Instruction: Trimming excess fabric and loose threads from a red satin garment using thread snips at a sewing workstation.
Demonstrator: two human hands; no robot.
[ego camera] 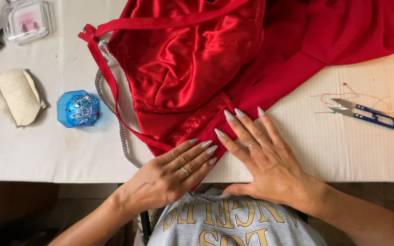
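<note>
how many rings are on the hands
2: one ring on a finger of the left hand, one ring on a finger of the right hand. Others may be hidden.

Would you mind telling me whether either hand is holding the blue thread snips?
No, the blue thread snips lie alone on the table, while the left hand and right hand press flat on the red garment.

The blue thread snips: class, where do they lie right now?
In the head view, the blue thread snips lie on the white table, right of the red garment, beyond the right hand.
</note>
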